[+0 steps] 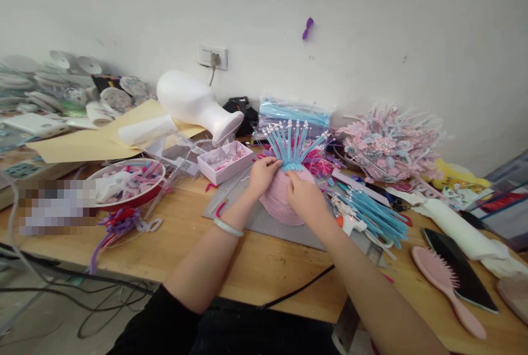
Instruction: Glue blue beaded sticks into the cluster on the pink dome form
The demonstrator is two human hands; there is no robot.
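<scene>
A fan of blue pipe cleaners [290, 146] tipped with white beads stands up from a ribbed pink round form [280, 206]. At the fan's base runs a fuzzy blue band [293, 167]. My left hand [264, 176] pinches the band's left end, thumb and fingers together. From the right, my right hand [303, 192] has its fingers curled and closed at the band's lower edge, over the pink form. The exact grip under its fingers is hidden. Close to my right wrist lies a white and orange glue gun [350, 224], beside a bundle of bead-tipped blue stems [375, 212].
A grey mat [256, 221] lies beneath the pink form. Around it are a lilac box of small pieces [226, 163], a red-sided bowl [136, 201], a white foam head [193, 99], pink floral headpieces [388, 146], a pink hairbrush [447, 283] and a dark tablet [462, 272].
</scene>
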